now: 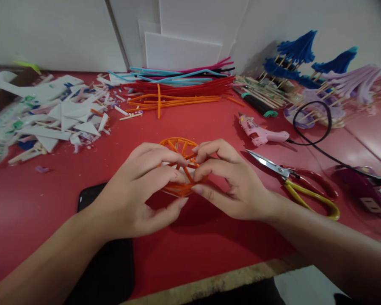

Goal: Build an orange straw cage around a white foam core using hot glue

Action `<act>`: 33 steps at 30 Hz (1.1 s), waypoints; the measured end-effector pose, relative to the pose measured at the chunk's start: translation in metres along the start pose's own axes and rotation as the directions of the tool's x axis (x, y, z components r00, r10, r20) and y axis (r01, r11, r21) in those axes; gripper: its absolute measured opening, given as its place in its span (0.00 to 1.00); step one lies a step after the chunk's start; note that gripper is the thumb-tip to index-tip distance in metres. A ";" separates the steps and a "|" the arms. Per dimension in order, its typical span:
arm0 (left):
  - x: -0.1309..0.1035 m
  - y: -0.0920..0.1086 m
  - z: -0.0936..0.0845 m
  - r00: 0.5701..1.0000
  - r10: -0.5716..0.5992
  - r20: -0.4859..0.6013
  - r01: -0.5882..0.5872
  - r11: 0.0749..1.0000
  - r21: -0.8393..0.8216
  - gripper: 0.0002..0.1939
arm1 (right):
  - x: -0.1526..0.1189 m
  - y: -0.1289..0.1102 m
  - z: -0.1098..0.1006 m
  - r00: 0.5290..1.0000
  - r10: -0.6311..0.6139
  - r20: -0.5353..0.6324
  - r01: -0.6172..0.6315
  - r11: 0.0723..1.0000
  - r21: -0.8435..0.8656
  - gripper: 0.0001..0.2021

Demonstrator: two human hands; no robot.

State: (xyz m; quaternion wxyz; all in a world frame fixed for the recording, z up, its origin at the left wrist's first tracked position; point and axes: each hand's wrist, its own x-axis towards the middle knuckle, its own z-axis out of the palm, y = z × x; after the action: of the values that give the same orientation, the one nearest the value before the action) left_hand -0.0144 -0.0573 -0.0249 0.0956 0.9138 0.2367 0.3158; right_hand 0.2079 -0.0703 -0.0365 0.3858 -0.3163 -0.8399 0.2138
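Between my two hands is a small round orange frame (178, 190) made of pipe cleaners, with spokes running in from its rim and some white inside. My left hand (136, 186) curls around its left side, index and middle fingertips on the spokes, thumb near the lower rim. On the right side, my right hand (231, 178) pinches the frame with thumb and fingers close together. The fingers cover parts of both sides of the rim. Scissors (282, 171) with red and yellow handles lie partly spread just right of my right hand.
Behind the hands lie orange pipe cleaners (190, 101) and red ones (178, 88). A pink glue gun (260, 132), a green-black cutter (258, 105) and a purple power strip (362, 190) are on the right. White foam scraps (63, 114) pile at left; a black phone (104, 271) lies beneath my left arm.
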 end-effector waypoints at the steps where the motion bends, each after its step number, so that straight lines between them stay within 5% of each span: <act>1: 0.001 0.000 0.001 1.000 -0.001 -0.004 0.001 1.000 0.010 0.08 | 0.000 0.000 0.000 1.000 -0.001 -0.002 0.001 1.000 0.002 0.02; 12: 0.003 -0.001 0.002 0.999 0.011 -0.033 -0.010 0.999 0.035 0.06 | 0.000 0.001 0.002 1.000 -0.019 -0.019 0.019 0.999 -0.028 0.02; 17: -0.002 -0.005 0.005 0.985 -0.015 -0.169 0.044 0.985 0.166 0.07 | 0.001 0.007 0.001 0.994 -0.072 -0.079 0.065 0.994 -0.089 0.03; 24: -0.004 -0.006 0.006 0.970 -0.025 -0.244 0.072 0.980 0.185 0.06 | 0.000 0.008 0.005 0.984 -0.003 -0.180 -0.032 0.980 -0.195 0.00; 33: -0.004 -0.007 0.008 0.975 -0.029 -0.221 0.080 0.970 0.227 0.05 | -0.003 0.009 0.009 0.979 -0.034 -0.203 -0.016 0.971 -0.240 0.03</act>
State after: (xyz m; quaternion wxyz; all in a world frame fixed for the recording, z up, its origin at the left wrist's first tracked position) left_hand -0.0144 -0.0535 -0.0354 -0.0308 0.8721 0.3064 0.3802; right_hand 0.2055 -0.0671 -0.0485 0.4306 -0.3771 -0.8165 0.0751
